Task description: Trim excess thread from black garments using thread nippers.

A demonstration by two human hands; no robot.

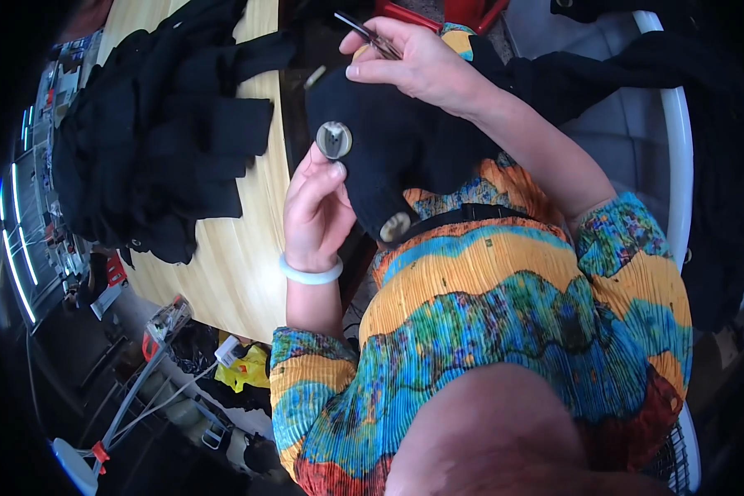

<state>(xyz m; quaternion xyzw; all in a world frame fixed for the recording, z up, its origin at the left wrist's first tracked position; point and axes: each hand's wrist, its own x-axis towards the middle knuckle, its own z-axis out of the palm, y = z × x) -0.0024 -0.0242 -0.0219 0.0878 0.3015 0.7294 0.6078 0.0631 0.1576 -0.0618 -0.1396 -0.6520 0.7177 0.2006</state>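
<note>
Head camera, looking down: the left hand [316, 202], wearing a smooth white bangle [312, 272] at the wrist, pinches a large round grey-and-cream button [334, 142] at the tips of its thumb and fingers. The button faces up, by the edge of a black cloth garment [422, 149] lying across the person's lap. The right hand [393, 58], above and to the right, grasps a slim metal tool with a dark end [374, 37]. A second pale button [395, 226] sits lower on the garment. Leftward, black clothes [165, 124] are heaped on a light wooden table [240, 273].
</note>
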